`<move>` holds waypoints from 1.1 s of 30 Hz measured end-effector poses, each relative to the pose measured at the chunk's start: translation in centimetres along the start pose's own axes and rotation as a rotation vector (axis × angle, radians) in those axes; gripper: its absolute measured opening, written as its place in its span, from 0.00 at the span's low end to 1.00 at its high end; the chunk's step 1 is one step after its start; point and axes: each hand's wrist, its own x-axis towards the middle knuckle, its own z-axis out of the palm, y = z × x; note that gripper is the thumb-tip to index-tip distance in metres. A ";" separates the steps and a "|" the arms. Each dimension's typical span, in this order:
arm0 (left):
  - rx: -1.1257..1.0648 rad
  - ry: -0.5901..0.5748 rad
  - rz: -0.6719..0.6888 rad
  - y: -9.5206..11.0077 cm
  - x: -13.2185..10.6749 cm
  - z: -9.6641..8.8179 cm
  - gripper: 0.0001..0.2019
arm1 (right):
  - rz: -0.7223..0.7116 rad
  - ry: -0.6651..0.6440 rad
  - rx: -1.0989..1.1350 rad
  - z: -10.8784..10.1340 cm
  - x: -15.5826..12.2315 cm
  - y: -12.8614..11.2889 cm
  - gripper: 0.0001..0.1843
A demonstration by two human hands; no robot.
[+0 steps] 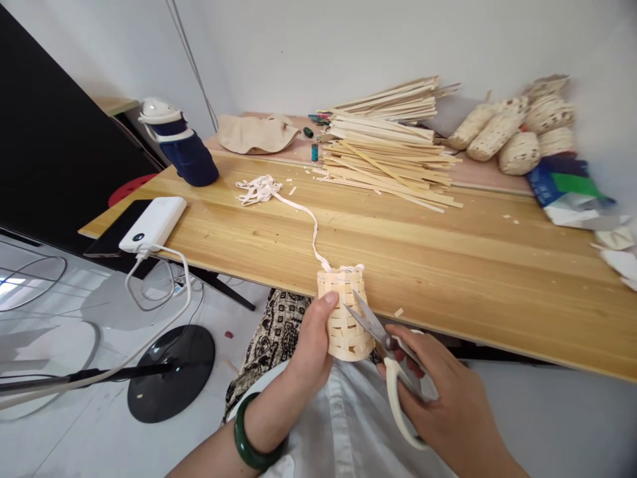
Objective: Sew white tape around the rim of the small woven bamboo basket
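The left hand point(313, 342) is gripping the woven-strip basket point(343, 322) at its 9 o'clock side, by the wooden table's point(472, 259) near edge. At 4 o'clock, the right hand point(442, 388) is holding scissors point(389, 343), blades parted and overlapping the weave. Pale ribbon point(315, 232) is running from the rim toward 11 o'clock; exposed tabletop is stretching toward slender strips point(388, 159) at 1 o'clock.

In my left fingers point(327, 303), a matt basket point(341, 335) of woven wood; in my right fingers point(414, 338), metal scissors point(369, 322); beyond them, smooth, lightly glossy wooden tabletop point(448, 259)
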 end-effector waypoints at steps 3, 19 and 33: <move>-0.011 0.000 -0.021 -0.1 -0.1 0.2 0.27 | -0.087 0.058 -0.052 -0.1 0.3 -0.1 0.19; -0.049 -0.015 0.053 -2.8 -0.7 0.5 0.30 | -0.292 0.100 -0.361 -1.2 0.5 -0.7 0.20; -0.152 -0.056 -0.029 -1.8 -0.7 0.7 0.25 | -0.133 0.080 -0.173 -1.9 0.4 0.8 0.16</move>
